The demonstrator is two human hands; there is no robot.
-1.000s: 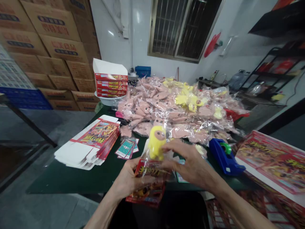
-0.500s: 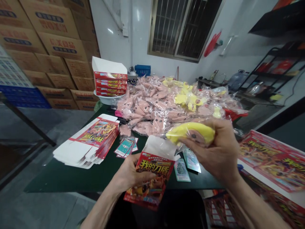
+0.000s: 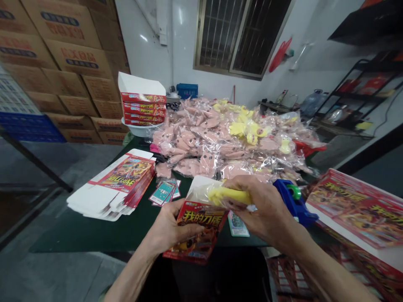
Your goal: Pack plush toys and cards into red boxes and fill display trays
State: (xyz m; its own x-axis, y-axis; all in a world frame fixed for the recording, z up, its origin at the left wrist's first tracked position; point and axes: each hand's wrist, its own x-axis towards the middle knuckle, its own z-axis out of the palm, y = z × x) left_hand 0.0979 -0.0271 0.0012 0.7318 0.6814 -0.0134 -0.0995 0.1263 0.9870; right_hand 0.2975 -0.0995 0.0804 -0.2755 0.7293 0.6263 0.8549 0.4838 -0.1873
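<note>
Currently the left hand (image 3: 171, 228) holds a red printed box (image 3: 202, 233), thumb across its front and the other fingers mostly hidden at the side and back. The right hand (image 3: 263, 206) is closed round a yellow toy (image 3: 229, 195) in clear wrap, which lies nearly level at the box's upper end, in front of the raised white flap (image 3: 201, 183). Whether the toy touches the rim or has entered the mouth, I cannot tell.

For good control, I'd keep the left grip firm but light, since hard thumb pressure could bow the card wall and narrow the mouth. The flap is best left standing back, clear of the wrap. The toy looks soft, so turning its narrow end in line with the opening and gathering loose film close to its body should prevent snagging; a slanted push might crease the rim.

Low on the right, a green-edged card (image 3: 238, 224) lies on the desk (image 3: 135, 230) near the right hand, so that wrist should stay raised. The blue tape dispenser (image 3: 295, 205) sits farther right, close to the right forearm; swinging the elbow wide could knock it.
</note>
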